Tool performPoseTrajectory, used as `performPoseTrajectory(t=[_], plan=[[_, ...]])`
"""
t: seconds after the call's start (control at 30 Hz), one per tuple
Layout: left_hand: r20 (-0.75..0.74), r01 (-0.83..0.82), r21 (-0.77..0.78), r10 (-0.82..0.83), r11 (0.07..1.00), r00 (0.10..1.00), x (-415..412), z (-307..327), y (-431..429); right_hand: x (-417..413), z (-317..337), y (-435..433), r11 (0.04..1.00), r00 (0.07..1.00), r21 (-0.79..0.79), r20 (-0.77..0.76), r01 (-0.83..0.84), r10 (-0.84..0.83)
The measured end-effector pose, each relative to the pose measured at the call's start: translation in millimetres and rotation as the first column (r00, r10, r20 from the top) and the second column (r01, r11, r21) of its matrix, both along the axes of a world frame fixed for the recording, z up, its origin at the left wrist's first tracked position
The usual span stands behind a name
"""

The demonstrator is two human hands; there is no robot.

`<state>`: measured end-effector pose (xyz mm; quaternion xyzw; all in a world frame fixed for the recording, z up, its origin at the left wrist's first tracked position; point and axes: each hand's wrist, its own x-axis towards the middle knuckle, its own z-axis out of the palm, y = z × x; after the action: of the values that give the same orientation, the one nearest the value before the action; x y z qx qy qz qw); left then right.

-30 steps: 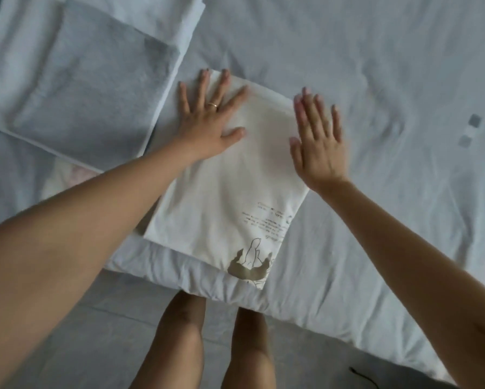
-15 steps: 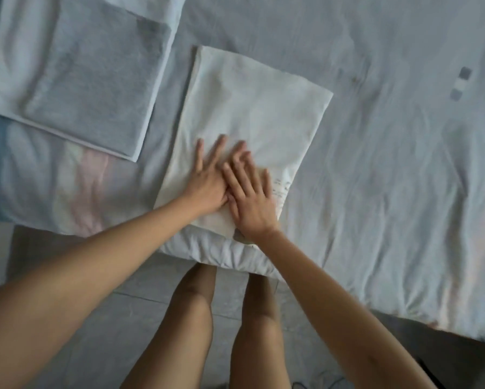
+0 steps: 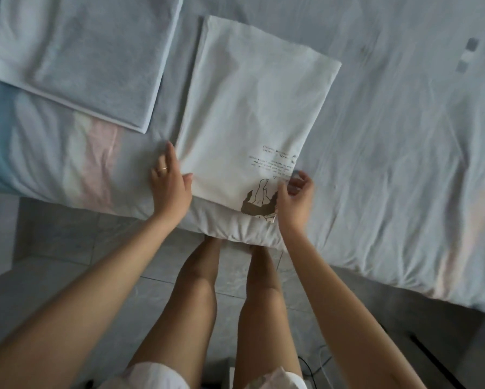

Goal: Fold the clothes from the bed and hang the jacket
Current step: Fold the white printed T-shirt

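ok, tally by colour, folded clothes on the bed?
grey folded garment, white edge: 1
white T-shirt, brown print: 1
Total: 2

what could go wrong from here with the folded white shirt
The right hand pinches only the near corner of the white shirt, and the left hand lies at its side edge; lifted so, the far layers may sag and unfold. It sits at the bed edge, so a pull could drag it to the floor.
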<state>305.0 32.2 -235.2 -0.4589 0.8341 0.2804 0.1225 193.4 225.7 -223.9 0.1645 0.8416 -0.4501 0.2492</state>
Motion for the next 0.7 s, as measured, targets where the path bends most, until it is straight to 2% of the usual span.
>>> performPoseTrajectory(t=[0.03,0.1,0.2,0.3,0.4,0.43,0.47,0.57,0.63,0.7], plan=[[-0.041,-0.079,0.084,0.083,0.993,0.996,-3.1,4.7,-2.8,-8.4,4.1,-7.4,0.996,0.992,-0.071,0.117,0.059,-0.050],[-0.073,-0.244,0.287,0.275,0.926,0.959,-7.3,11.6,-17.3,-23.4,8.8,-16.9,0.986,0.964,-0.163,0.265,0.026,0.018],[0.034,-0.376,0.521,0.421,0.766,0.906,-7.2,34.3,-36.7,-38.2,20.1,-23.1,0.964,0.928,-0.266,0.351,-0.029,0.125],[0.007,-0.370,0.728,0.533,0.577,0.846,-16.5,66.6,-51.2,-54.1,48.0,-34.9,0.911,0.931,-0.413,0.338,0.014,0.138],[-0.023,-0.325,0.893,0.754,0.311,0.657,-44.0,105.0,-72.8,-76.0,90.3,-53.8,0.846,0.921,-0.524,0.370,0.097,0.124],[-0.021,-0.301,0.917,0.785,0.262,0.619,-54.4,116.6,-81.6,-83.4,103.3,-61.2,0.821,0.913,-0.561,0.382,0.106,0.143],[-0.030,-0.283,0.924,0.789,0.256,0.613,-68.3,133.8,-92.5,-94.1,118.2,-73.2,0.799,0.911,-0.592,0.382,0.111,0.156],[-0.186,-0.180,0.912,0.761,0.369,0.621,-109.4,186.3,-140.3,-135.5,159.8,-123.3,0.777,0.929,-0.626,0.319,0.057,0.189],[-0.262,-0.120,0.910,0.775,0.397,0.576,-128.4,216.8,-163.1,-153.0,182.0,-150.9,0.734,0.941,-0.675,0.292,0.075,0.171],[-0.358,-0.049,0.899,0.795,0.435,0.489,-131.9,245.6,-199.1,-161.8,200.5,-188.8,0.679,0.958,-0.732,0.224,0.045,0.178]])
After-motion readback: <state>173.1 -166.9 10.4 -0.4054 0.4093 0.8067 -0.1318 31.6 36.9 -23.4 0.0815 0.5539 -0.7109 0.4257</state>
